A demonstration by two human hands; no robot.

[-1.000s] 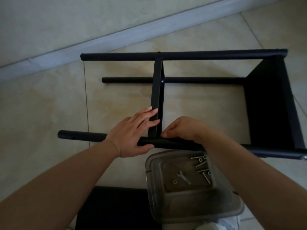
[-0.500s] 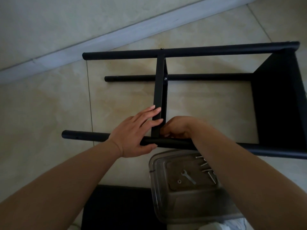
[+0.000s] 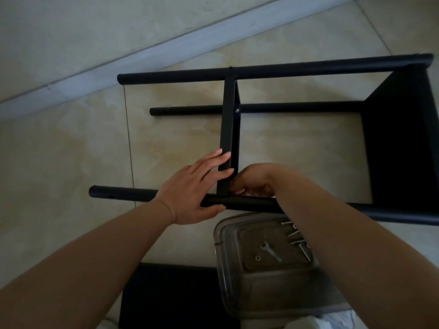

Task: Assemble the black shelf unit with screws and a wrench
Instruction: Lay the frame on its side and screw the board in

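Observation:
The black shelf unit (image 3: 285, 70) lies on its side on the tiled floor, its round poles running left to right. A middle shelf panel (image 3: 229, 129) stands edge-on between the poles. My left hand (image 3: 194, 188) holds the near pole (image 3: 123, 193), thumb under it, with straight fingers pressed against the panel's side. My right hand (image 3: 255, 184) is curled at the joint of panel and near pole; what its fingertips hold is hidden. A small wrench (image 3: 270, 251) and several screws (image 3: 297, 233) lie in a clear plastic box (image 3: 228, 269) below the pole.
A solid black end panel (image 3: 399, 143) closes the unit on the right. Another black panel (image 3: 171, 295) lies flat on the floor at the bottom, left of the box. A pale skirting strip (image 3: 142, 53) and wall run diagonally behind.
My right hand has curled further down and in toward the joint, its fingers now tucked under. The view shifted slightly; the left hand keeps its hold.

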